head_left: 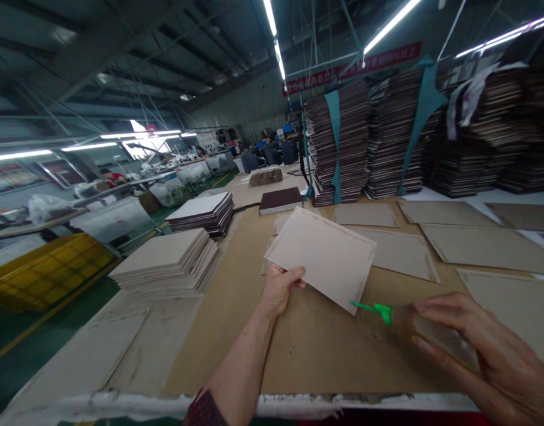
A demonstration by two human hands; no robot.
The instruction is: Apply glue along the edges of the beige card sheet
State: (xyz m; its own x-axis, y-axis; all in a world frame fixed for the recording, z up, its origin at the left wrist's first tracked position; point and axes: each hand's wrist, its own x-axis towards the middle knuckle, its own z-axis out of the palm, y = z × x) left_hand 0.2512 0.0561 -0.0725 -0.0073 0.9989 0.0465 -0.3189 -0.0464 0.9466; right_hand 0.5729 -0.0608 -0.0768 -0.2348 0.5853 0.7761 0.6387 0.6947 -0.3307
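My left hand [283, 287] grips a beige cardboard sheet [320, 251] by its lower left edge, thumb on top, holding it tilted above the table. Glossy strips run along some of the sheet's edges. In my right hand [480, 343] is a clear squeeze bottle [444, 337] with brownish contents and a green nozzle [381, 310]. The nozzle's thin tip is at the sheet's near right corner; whether it touches cannot be made out. More cardboard sheets [396, 251] lie flat on the table to the right, several with glossy edge strips.
A stack of beige boards [161, 257] stands at the left, with a dark-edged stack [205, 210] behind it. A dark brown book-like block [281, 200] lies farther back. Tall bundles [338, 142] tied with teal cloth line the table's back right. A yellow bin [50, 269] stands beyond the left edge.
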